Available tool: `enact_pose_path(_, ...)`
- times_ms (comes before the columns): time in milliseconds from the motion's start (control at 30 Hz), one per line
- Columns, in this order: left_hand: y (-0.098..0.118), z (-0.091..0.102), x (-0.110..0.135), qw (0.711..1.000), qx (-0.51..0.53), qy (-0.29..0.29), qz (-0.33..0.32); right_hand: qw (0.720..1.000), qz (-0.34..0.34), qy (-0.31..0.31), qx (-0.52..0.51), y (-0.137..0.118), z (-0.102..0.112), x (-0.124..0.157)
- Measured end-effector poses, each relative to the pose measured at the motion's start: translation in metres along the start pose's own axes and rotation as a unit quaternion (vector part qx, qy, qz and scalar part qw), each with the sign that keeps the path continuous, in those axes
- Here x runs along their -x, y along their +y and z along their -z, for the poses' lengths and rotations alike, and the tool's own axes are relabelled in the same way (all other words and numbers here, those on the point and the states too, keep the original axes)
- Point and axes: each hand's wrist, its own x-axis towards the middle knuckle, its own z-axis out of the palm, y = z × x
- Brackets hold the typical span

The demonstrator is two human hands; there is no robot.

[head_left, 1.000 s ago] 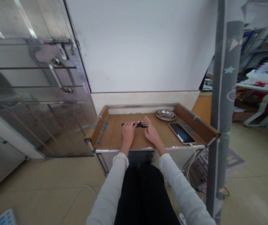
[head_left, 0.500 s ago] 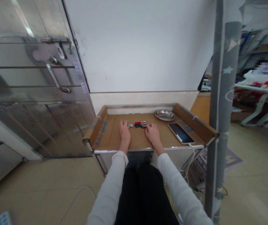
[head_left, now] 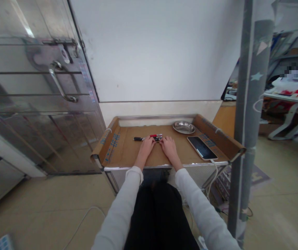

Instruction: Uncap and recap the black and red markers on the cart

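Note:
A small red item with a silver end (head_left: pixel 155 135) lies on the brown cardboard tabletop (head_left: pixel 124 154). Just in front of it are slim black and silver items, mostly covered by fingers; their kind is too small to tell. My left hand (head_left: pixel 147 145) is closed at the near left side of this group, fingertips on a black and silver piece. To its left lies a slim black item with a silver end (head_left: pixel 138 139). My right hand (head_left: pixel 168 146) is closed at the group's right end, its fingertips close to those of the left.
At the back right stands a round metal dish (head_left: pixel 183 127). A smartphone (head_left: pixel 202 148) with a white cable lies right of my hands. Cardboard flaps (head_left: pixel 218 136) rise along the table's sides. A grey pole (head_left: pixel 251 114) stands to the right, a metal door (head_left: pixel 38 86) to the left.
My left hand has moved right, off the slim black and silver item, which now lies uncovered, to the red and black group. My right hand has stayed nearly in place.

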Motion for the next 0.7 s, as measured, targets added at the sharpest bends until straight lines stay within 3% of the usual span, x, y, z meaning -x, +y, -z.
enact_pose_path(133,-0.001,-0.001,0.0,0.999,0.05,-0.009,-0.02,0.998,0.031,-0.007,-0.059,0.004,-0.006,-0.004)
enact_pose_path(333,0.003,0.002,0.001,0.996,0.066,0.031,-0.056,0.987,0.078,0.012,-0.14,0.007,-0.006,-0.004)
enact_pose_path(567,0.006,0.004,0.006,0.995,-0.068,-0.003,-0.073,0.99,-0.119,0.062,-0.04,0.005,0.005,0.006)
enact_pose_path(700,0.007,0.005,0.008,0.993,-0.104,-0.024,-0.058,0.985,-0.162,0.053,-0.013,0.004,0.007,0.009)
